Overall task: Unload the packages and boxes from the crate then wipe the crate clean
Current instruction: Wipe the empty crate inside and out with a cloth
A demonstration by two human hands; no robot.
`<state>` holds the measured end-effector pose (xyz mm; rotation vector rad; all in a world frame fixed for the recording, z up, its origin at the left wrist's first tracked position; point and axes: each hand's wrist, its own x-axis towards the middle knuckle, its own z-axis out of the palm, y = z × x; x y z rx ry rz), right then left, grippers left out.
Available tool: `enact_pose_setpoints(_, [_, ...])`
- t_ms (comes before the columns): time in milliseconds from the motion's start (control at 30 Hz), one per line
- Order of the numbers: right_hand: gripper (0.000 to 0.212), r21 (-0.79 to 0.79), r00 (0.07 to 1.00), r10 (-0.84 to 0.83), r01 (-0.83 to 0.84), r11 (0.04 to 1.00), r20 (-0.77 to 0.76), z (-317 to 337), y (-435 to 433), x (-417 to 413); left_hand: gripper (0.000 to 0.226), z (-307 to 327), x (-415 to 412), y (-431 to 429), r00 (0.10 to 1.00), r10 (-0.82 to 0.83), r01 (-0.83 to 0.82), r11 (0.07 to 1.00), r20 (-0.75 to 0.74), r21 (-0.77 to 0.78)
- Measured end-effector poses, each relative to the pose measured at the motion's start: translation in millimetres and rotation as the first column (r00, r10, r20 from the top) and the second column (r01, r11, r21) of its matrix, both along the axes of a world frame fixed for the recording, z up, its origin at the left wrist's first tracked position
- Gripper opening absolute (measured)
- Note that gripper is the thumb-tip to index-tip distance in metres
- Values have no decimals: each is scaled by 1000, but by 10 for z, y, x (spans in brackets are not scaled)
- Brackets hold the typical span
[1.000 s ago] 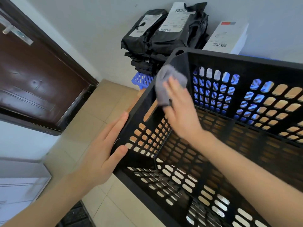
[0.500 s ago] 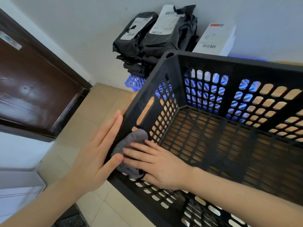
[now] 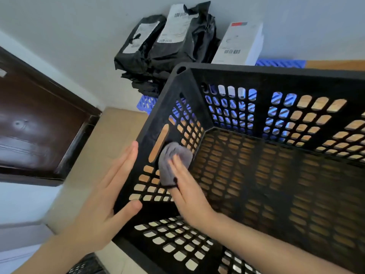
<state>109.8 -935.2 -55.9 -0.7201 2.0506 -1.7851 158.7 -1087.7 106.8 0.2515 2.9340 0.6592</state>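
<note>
**Crate empty, grey cloth on its left inner wall**

A dark brown door [image 3: 39,125] stands at far left, above the tiled floor [image 3: 98,147]. Next comes the left hand [image 3: 102,196], fingers straight and together, laid flat on the outside of the black slotted crate [image 3: 276,76], thumb on its near corner. Inside that same wall, beside the handle slot, the right hand [image 3: 187,190] presses a grey cloth [image 3: 173,161] with flat fingers. The crate itself fills the middle and right with nothing in it, wood showing through its holes. Behind it, against the wall, black mailer packages [image 3: 167,46] are piled on blue slatted plastic [image 3: 146,101], and a white box [image 3: 241,44] stands to their right.
</note>
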Motion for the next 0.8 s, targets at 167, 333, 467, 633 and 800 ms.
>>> enact_pose_setpoints(167, [58, 35, 999, 13, -12, 999, -47, -85, 20, -18, 77, -16, -6, -18, 1000, -8, 8, 998, 3, -57])
enact_pose_setpoints(333, [58, -84, 968, -221, 232, 969, 119, 156, -136, -393, 76, -7, -10, -8, 1000, -6, 7, 998, 14, -61])
enact_pose_setpoints(467, [60, 50, 995, 33, -28, 998, -94, 15, -55, 88, 74, 8, -18, 11, 1000, -11, 11, 998, 3, -58])
enact_pose_setpoints(633, [60, 99, 993, 35, -24, 995, -114, -84, -6, -155, 75, 19, -11, 15, 1000, 5, -5, 997, 11, -72])
enact_pose_setpoints(800, [64, 20, 983, -179, 178, 984, 47, 9, -99, -365, 72, 27, -13, 47, 999, 29, -27, 994, 15, -106])
